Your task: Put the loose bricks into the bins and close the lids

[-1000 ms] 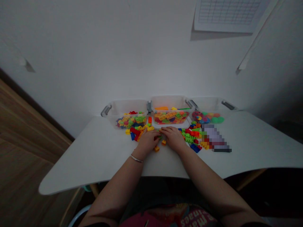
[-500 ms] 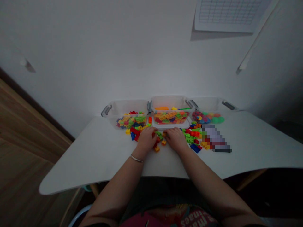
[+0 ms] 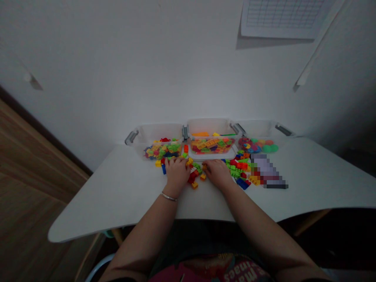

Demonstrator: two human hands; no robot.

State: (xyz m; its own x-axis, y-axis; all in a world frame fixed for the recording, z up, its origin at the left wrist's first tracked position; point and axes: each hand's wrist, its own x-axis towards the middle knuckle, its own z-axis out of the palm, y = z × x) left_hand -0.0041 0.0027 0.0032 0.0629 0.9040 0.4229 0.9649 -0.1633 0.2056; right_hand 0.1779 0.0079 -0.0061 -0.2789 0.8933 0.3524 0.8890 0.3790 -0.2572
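My left hand [image 3: 178, 172] lies palm down over the left part of a heap of toy building bricks, its fingers apart on red and blue ones. Between my hands are red bricks [image 3: 192, 177] and a green brick [image 3: 197, 168]. My right hand [image 3: 217, 172] is closed, thumb and fingers pinching a small yellow-orange building brick [image 3: 205, 167]. Two loose yellow bricks, one [image 3: 203, 177] by the right thumb and another [image 3: 194, 185] nearer me, rest on the white table [image 3: 135, 196]. Bricks under my left palm are hidden.
Three clear bins stand along the wall: the left bin [image 3: 158, 131], middle bin [image 3: 213, 126] and right bin [image 3: 258, 127], each holding colourful pieces. Green, red and blue bricks [image 3: 235, 171] spread right of my right hand, beside a blurred-out flat object [image 3: 268, 172].
My left hand has shifted slightly left and its fingers have spread from a curled position, uncovering red bricks between the hands. The right hand keeps its pinch almost in place.
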